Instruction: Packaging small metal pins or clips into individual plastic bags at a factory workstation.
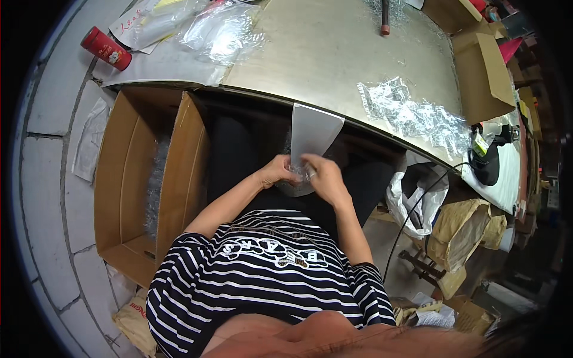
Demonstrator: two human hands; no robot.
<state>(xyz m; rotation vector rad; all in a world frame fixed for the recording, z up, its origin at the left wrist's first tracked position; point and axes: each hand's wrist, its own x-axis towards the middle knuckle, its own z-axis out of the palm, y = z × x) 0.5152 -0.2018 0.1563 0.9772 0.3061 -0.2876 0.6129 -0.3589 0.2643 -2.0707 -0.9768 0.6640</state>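
Close in front of my body, below the table edge, my left hand (277, 171) and my right hand (325, 177) meet over my lap. The left has its fingers curled round a small piece of crinkled clear plastic (295, 170). My right fingers, slightly smeared by motion, bend in on the same plastic from the other side; a ring shows on one of them. Just beyond both hands, a flat grey-white panel (314, 128) juts down from the table edge. More see-through material (297, 190) hangs under the hands; its shape is hard to make out.
A metal-topped table (310, 48) bears clear plastic pieces (412, 116), a dark rod (385, 18) and a red can (106, 49). Left of me stands an open cardboard box (128, 179). To the right are a white bag (412, 203), a black cable (412, 224) and a paper sack (456, 232).
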